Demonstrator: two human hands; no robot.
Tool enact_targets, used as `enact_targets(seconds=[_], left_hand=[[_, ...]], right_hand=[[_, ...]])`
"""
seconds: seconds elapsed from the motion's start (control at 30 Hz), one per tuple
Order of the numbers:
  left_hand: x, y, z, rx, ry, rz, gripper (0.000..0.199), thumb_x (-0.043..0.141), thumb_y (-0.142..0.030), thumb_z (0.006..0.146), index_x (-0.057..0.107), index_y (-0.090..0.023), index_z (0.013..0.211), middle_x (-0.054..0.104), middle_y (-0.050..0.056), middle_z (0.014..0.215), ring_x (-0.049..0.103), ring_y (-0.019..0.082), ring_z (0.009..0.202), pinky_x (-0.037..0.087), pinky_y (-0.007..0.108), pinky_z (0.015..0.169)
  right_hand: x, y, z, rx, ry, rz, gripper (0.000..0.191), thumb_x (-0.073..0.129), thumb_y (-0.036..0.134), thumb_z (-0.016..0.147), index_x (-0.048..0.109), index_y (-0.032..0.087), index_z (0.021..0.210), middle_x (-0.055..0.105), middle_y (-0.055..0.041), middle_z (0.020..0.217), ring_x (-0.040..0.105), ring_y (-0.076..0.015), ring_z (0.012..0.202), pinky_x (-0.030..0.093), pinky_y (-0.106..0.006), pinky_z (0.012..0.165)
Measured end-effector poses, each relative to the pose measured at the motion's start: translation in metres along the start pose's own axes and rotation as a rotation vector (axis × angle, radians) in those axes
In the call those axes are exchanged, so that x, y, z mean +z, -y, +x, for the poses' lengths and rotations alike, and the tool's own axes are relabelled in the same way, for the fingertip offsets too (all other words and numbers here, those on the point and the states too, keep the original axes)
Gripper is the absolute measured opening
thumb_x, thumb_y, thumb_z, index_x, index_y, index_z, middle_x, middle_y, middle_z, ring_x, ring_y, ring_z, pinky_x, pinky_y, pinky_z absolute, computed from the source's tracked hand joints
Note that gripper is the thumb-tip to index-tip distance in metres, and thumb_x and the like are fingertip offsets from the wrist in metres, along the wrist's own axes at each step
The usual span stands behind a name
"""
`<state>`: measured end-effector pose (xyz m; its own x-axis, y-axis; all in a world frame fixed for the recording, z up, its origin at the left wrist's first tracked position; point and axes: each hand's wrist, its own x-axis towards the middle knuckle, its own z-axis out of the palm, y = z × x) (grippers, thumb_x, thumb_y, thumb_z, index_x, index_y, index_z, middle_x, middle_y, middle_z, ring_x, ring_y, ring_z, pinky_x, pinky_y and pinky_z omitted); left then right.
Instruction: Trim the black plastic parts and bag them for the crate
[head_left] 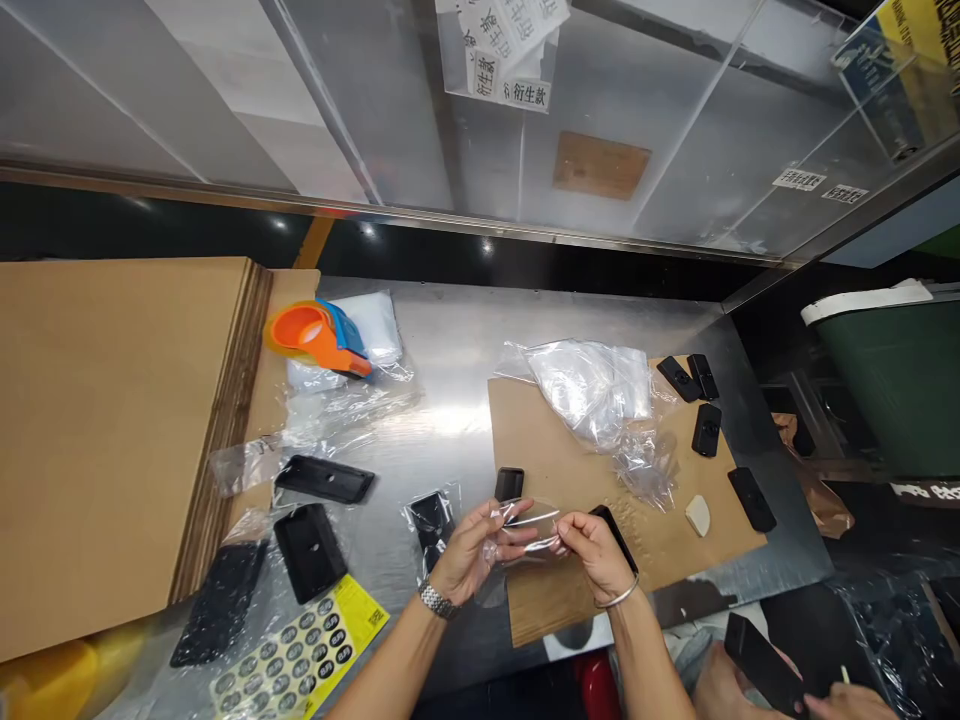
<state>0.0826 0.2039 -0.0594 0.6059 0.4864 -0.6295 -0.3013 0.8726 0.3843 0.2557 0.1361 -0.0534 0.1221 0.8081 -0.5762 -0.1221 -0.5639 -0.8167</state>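
Observation:
A clear plastic bag (538,528) is stretched between my two hands above the cardboard sheet. My left hand (471,552), with a metal watch on the wrist, grips its left end between thumb and fingers. At the right end, the thumb and fingertips of my right hand (600,557) pinch the bag's edge. Behind the bag lies a small black tray-like part (509,484). Another black part (616,535) is partly hidden by my right hand. Left of my left hand, a black piece in a clear bag (432,522) rests on the metal table.
Clear bags (589,385) are piled on the cardboard sheet (525,430), near several black parts (706,430). Tape dispensers (315,335), black trays (309,550) and a yellow sticker sheet (300,655) lie left, beside stacked cardboard (112,430). A co-worker's hands hold a black part (761,665) at lower right.

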Motion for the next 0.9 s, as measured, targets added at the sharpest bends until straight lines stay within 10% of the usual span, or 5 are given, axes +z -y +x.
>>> enact_targets(seconds=[0.23,0.4,0.63,0.9], left_hand=[[-0.011,0.006,-0.019,0.508,-0.502,0.712,0.025,0.063,-0.038,0.065,0.055,-0.019,0.078,0.059,0.006,0.089,0.054,0.021,0.089,0.043,0.035,0.080],[-0.009,0.010,-0.042,0.164,-0.056,0.727,0.026,0.056,-0.041,0.071,0.057,-0.015,0.066,0.055,0.001,0.063,0.050,0.014,0.064,0.041,0.026,0.061],[-0.030,0.029,-0.042,0.235,-0.322,0.860,0.034,0.049,-0.046,0.075,0.048,-0.016,0.058,0.047,-0.002,0.053,0.044,0.012,0.052,0.037,0.024,0.052],[-0.031,0.031,-0.046,0.978,-0.546,1.643,0.025,0.053,-0.025,0.075,0.059,-0.021,0.098,0.054,0.010,0.097,0.049,0.025,0.095,0.034,0.041,0.084]], right_hand=[[0.039,0.005,-0.021,-0.070,-0.063,-0.094,0.018,0.062,0.031,0.068,0.052,0.017,0.062,0.048,0.0044,0.056,0.042,-0.0077,0.053,0.033,-0.020,0.053],[0.069,0.007,-0.036,-0.247,-0.033,-0.383,0.012,0.057,0.019,0.069,0.050,0.017,0.060,0.047,0.0044,0.060,0.044,-0.0087,0.060,0.032,-0.020,0.056],[0.079,-0.020,-0.027,-0.116,-0.284,-0.106,0.020,0.047,0.030,0.078,0.039,0.020,0.062,0.035,0.0063,0.055,0.035,-0.0073,0.051,0.032,-0.019,0.050],[0.083,-0.010,-0.034,-0.453,-0.150,-0.759,0.012,0.041,0.017,0.081,0.051,0.020,0.075,0.050,-0.0027,0.075,0.042,-0.0162,0.075,0.035,-0.028,0.069]])
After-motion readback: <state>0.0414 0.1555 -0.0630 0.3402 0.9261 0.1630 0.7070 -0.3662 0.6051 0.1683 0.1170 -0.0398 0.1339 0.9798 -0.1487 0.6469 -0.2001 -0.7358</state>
